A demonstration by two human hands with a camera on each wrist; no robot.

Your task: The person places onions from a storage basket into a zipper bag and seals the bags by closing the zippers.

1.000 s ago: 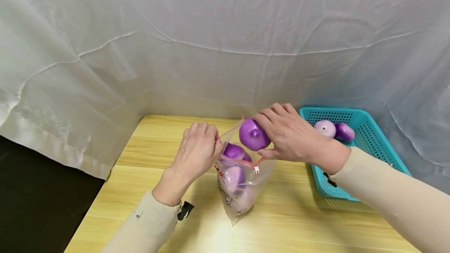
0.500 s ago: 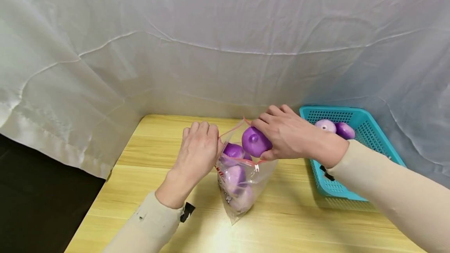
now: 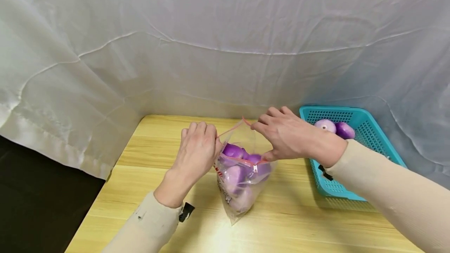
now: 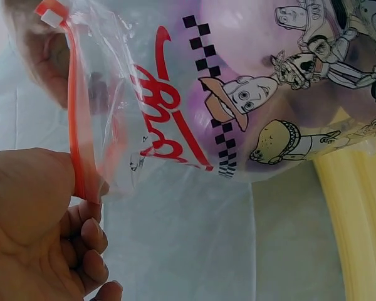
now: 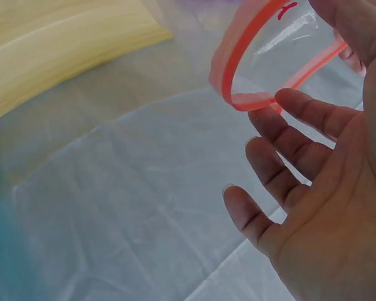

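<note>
here's the clear zip bag (image 3: 258, 188), centre of the bench (image 3: 147, 175), its mouth gaping between two hands, and what a load: several purple onions (image 3: 234, 177) packed inside, pale ones showing through the plastic lower down, darker tops at the red rim (image 3: 239, 161), the white slider (image 3: 255, 168) at the front of it! over to the left hand (image 3: 199, 147), and that's a firm pinch, thumb and finger on the bag's edge, the other fingers curled, the left wrist view showing it nicely, along with red lettering, black checks and cartoon figures (image 4: 294, 81) on the plastic; across the mouth, the right hand (image 3: 288, 136), fingers spread wide, fingertips touching the red rim, palm bare! further right on the bench sits the teal basket (image 3: 334, 109), two more onions (image 3: 335, 129) side by side at its far end, one pale, one deep purple; cream sleeves (image 3: 379, 190) on both arms, black straps (image 3: 186, 212) at the cuffs, and behind it all a pale creased curtain (image 3: 225, 18), something dark (image 3: 35, 198) down at the left of the bench
</note>
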